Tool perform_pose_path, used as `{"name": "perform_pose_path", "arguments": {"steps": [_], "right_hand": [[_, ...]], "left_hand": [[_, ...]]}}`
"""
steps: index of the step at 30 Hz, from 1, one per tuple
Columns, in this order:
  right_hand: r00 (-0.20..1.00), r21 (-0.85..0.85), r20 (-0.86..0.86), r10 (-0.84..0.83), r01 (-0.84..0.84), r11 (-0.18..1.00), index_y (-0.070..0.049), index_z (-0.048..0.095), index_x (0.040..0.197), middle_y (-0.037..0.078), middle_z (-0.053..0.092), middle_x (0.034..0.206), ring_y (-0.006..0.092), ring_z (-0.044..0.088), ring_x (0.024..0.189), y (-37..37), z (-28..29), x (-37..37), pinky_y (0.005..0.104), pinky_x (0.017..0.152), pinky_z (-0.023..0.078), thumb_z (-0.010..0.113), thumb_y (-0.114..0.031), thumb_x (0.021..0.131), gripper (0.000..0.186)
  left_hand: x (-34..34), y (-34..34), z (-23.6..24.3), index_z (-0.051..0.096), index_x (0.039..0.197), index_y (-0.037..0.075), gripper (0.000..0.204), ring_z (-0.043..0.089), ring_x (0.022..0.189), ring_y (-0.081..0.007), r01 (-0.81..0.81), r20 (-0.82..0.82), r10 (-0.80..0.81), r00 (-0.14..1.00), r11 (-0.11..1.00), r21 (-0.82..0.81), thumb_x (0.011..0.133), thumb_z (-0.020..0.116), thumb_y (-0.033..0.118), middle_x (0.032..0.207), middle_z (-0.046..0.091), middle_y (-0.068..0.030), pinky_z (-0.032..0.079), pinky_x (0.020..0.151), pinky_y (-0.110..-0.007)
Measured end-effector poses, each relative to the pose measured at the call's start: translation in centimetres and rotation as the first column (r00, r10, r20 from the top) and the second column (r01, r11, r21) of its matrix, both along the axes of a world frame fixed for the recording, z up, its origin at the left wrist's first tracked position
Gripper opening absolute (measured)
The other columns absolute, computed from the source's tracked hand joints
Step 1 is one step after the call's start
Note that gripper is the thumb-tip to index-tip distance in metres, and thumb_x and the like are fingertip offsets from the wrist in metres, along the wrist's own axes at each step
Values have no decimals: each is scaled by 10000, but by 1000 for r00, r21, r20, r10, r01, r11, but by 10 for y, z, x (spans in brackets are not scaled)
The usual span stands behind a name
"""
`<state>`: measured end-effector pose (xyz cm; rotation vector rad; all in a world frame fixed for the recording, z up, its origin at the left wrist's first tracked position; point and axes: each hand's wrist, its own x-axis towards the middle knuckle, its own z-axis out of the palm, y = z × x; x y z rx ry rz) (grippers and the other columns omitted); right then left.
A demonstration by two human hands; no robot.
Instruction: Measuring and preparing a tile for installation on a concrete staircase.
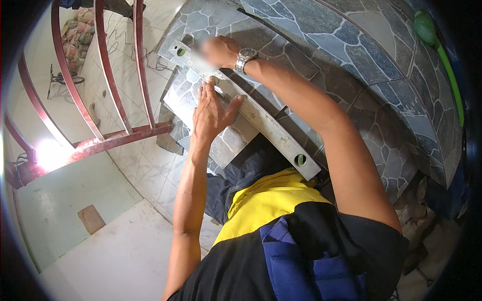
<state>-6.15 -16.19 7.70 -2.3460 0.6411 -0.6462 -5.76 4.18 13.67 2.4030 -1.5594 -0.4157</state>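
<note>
Pale level — left hand splayed on it; right hand farther forward

R hand ptly blurred, glare hides railing pt., L arm cut @ btm

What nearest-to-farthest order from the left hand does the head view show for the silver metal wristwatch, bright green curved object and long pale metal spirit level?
1. Long pale metal spirit level: touching the left hand.
2. Silver metal wristwatch: up and right of that hand.
3. Bright green curved object: farthest, near the upper right rim.
</note>
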Motion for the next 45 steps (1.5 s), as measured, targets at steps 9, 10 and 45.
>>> {"name": "perform_pose_path", "arguments": {"steps": [9, 10, 45], "right_hand": [[998, -52, -55, -31, 28, 998, -69, 771, 877, 214, 748, 921, 393, 742, 889, -12, 5, 18, 502, 768, 598, 606, -217, 882, 222], [998, -50, -53, -24, 22, 999, -69, 771, 877, 214, 748, 921, 393, 742, 889, -10, 6, 20, 502, 768, 598, 606, -217, 882, 222], [820, 9, -474, 322, -361, 932, -38, 709, 880, 193, 692, 787, 373, 708, 762, 66, 71, -258, 487, 702, 565, 631, -89, 884, 94]], "left_hand": [[2, -3, 0, 383, 1431, -95, 918, 604, 1204, -445, 30, 3, -30, 1000, 999, -29, 881, 737, 549, 1309, 558, -338, 492, 997, -483], [3, -3, 2, 348, 1479, -67, 969, 458, 1344, -466, -14, -56, 15, 998, 1000, 27, 859, 726, 574, 1427, 457, -356, 431, 1080, -506], [7, -2, -4, 323, 1515, -84, 1043, 293, 1480, -511, -17, -83, 21, 996, 998, 56, 866, 677, 653, 1531, 340, -411, 321, 1197, -491]]}}
